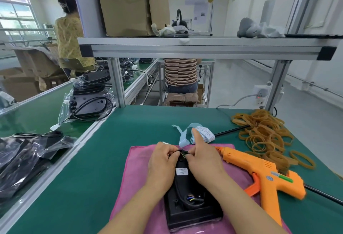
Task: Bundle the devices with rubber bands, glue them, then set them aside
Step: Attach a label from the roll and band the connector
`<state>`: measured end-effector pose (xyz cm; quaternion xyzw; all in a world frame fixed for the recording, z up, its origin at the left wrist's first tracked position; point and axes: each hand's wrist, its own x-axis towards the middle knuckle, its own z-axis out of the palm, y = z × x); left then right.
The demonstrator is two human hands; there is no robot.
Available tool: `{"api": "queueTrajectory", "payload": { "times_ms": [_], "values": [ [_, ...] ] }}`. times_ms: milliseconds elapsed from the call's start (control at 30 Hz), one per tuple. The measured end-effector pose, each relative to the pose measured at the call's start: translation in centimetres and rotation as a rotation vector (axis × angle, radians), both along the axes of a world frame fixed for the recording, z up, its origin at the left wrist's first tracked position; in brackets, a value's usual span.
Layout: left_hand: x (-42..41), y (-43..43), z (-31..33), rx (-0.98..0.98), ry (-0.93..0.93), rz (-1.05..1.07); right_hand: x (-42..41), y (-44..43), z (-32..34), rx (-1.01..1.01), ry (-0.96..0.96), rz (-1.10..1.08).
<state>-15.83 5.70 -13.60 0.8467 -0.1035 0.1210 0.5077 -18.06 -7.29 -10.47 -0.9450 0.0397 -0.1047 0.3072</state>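
Note:
A black device with a white label and a cable lies on a pink cloth in front of me. My left hand and my right hand meet at its far end and pinch the black wires there, where coloured strands show. My right index finger sticks up. An orange glue gun lies on its side just right of the cloth. A heap of tan rubber bands sits at the right back of the green table.
A strip of blue label backing curls behind the cloth. Bagged black devices are stacked on the left conveyor, more bags nearer me. An aluminium shelf spans overhead. Two people sit beyond. A power strip hangs on the right post.

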Motion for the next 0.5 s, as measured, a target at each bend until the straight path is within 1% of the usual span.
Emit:
{"api": "queueTrajectory", "payload": {
  "times_ms": [67, 100, 133, 300, 400, 500],
  "values": [
    [-0.1, 0.0, 0.1, 0.005, -0.004, -0.002, 0.1, 0.1, 0.2, 0.302, 0.061, -0.004],
    [-0.1, -0.1, 0.1, 0.006, -0.008, -0.005, 0.1, 0.1, 0.3, 0.401, 0.085, -0.003],
    [-0.2, -0.1, 0.1, 0.007, -0.014, -0.005, 0.1, 0.0, 0.5, 0.455, 0.111, 0.001],
    [-0.5, -0.2, 0.4, 0.044, -0.09, -0.003, 0.1, -0.1, 1.7, 0.523, 0.236, 0.051],
    [-0.5, -0.3, 0.7, 0.088, -0.194, -0.042, 0.2, -0.1, 1.8, 0.527, 0.231, 0.054],
    [-0.5, -0.3, 0.9, 0.132, -0.265, -0.058, 0.2, -0.1, 1.6, 0.489, 0.223, 0.071]
  ]
}}
